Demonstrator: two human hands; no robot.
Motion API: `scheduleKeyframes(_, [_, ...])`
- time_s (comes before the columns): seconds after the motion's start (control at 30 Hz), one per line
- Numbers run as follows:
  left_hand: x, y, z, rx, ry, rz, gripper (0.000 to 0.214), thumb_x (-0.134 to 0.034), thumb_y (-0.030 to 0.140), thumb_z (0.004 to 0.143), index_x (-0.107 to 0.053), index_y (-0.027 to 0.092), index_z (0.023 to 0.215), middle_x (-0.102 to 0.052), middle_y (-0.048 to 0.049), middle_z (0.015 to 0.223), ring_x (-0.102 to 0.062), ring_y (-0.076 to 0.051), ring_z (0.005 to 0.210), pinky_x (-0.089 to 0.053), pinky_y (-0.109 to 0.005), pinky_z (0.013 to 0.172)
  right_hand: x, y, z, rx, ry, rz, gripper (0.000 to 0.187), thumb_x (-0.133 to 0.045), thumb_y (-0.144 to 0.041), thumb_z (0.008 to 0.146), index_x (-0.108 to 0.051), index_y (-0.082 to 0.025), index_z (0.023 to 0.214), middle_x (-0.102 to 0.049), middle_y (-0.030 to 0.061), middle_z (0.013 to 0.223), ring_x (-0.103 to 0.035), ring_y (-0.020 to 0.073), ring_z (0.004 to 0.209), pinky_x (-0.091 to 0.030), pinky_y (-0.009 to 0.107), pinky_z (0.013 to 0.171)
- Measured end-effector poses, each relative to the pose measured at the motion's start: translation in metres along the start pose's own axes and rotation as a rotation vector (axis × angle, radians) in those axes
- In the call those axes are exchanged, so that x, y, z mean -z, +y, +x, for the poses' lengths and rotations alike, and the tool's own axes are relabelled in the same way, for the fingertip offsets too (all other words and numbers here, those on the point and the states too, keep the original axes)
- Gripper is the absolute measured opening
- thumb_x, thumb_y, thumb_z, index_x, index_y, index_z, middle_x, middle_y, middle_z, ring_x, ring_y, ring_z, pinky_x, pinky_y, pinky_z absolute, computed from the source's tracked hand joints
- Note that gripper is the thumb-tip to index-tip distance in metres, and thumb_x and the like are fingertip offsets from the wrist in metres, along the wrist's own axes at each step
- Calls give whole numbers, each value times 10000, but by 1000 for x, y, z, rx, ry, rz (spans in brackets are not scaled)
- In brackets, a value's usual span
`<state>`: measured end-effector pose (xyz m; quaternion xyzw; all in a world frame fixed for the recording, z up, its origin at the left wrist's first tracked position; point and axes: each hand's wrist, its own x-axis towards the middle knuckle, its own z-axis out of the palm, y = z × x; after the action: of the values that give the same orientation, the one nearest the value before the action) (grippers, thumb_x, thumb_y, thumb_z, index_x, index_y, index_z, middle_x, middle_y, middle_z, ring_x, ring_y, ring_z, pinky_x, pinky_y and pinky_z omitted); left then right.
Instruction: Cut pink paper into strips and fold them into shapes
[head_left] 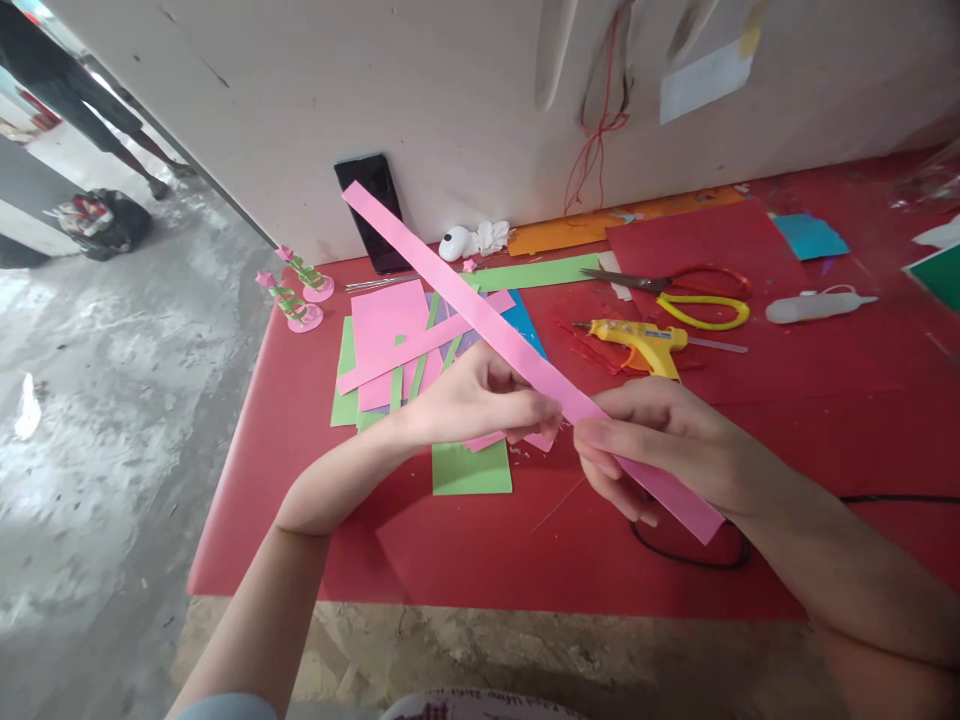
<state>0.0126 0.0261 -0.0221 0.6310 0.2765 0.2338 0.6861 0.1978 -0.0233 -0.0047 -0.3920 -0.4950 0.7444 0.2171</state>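
Note:
A long pink paper strip (465, 290) runs slantwise across the view, raised over the table. My right hand (652, 440) pinches it near its lower end between thumb and fingers. My left hand (487, 400) is closed at the strip's lower edge, thumb tip against it; its other fingers are curled and partly hidden. Beneath and behind the left hand lie pink paper sheets (386, 310), green sheets (472, 470), thin green strips (397, 370) and another pink strip (420, 350).
On the red table (300, 520) are scissors (697, 295), a yellow glue gun (645, 345), a small bottle (817, 305) and two pink-and-green flower ornaments (289, 300). A phone (375, 225) leans against the white wall (450, 100). A person's legs (105, 110) show at upper left.

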Motion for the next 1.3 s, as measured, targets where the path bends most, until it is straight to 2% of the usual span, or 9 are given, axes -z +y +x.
scheduleKeyframes(0.17, [12, -1, 1, -57, 152, -19, 227, -609, 230, 708, -609, 148, 496, -495, 42, 424, -412, -23, 380, -346, -149, 378, 3, 1, -4, 11, -28, 65, 421, -648, -461, 825, -484, -183, 556, -540, -27, 455, -440, 54, 375, -298, 201, 381])
scheduleKeyframes(0.37, [8, 6, -3, -70, 120, -19, 181, -587, 206, 696, -616, 147, 528, -557, 34, 472, -415, -24, 388, -349, -154, 381, 4, 3, -5, 17, -76, 127, 351, -637, -365, 845, -539, -169, 571, -562, -16, 490, -480, 56, 397, -359, 186, 403])
scheduleKeyframes(0.5, [0, 10, -3, -16, 122, -2, 122, -580, 180, 657, -612, 142, 546, -555, 42, 464, -407, -20, 381, -342, -145, 369, 6, 5, -1, 24, -82, 124, 240, -591, -274, 862, -610, -169, 647, -581, -27, 492, -499, 61, 394, -395, 184, 409])
scheduleKeyframes(0.63, [-4, 7, -2, 47, 70, 44, 125, -575, 203, 677, -621, 134, 584, -535, 43, 484, -399, -18, 395, -298, -143, 353, 8, 7, 6, 32, -50, 73, 281, -560, -270, 884, -592, -163, 626, -576, -28, 459, -484, 60, 359, -390, 183, 382])
scheduleKeyframes(0.8, [-6, -1, 0, 35, -19, 12, 118, -572, 176, 676, -671, 116, 700, -617, 14, 586, -482, -28, 465, -374, -131, 400, 6, 8, 10, 50, -45, 49, 346, -579, -333, 883, -549, -166, 582, -553, -25, 443, -460, 58, 347, -380, 186, 361])
scheduleKeyframes(0.97, [-5, 2, 1, 58, 56, 34, 103, -587, 193, 662, -662, 122, 656, -586, 30, 506, -398, -15, 367, -288, -143, 327, 3, 8, 6, 48, -4, 36, 379, -578, -341, 888, -527, -174, 552, -539, -24, 434, -442, 58, 350, -369, 191, 358])
scheduleKeyframes(1.1, [0, 5, 3, 34, 86, -40, 62, -611, 146, 614, -618, 140, 553, -549, 50, 437, -431, -21, 380, -340, -135, 362, 4, 7, 3, 17, 8, 45, 373, -553, -300, 898, -530, -172, 548, -542, -17, 446, -452, 57, 350, -359, 193, 358])
scheduleKeyframes(1.3, [14, 3, 3, 0, 162, -10, 136, -612, 188, 651, -635, 145, 524, -513, 50, 427, -404, -22, 388, -330, -153, 372, 9, 5, -2, 11, -37, 77, 345, -567, -309, 881, -517, -176, 566, -556, -21, 441, -455, 53, 343, -309, 183, 354])
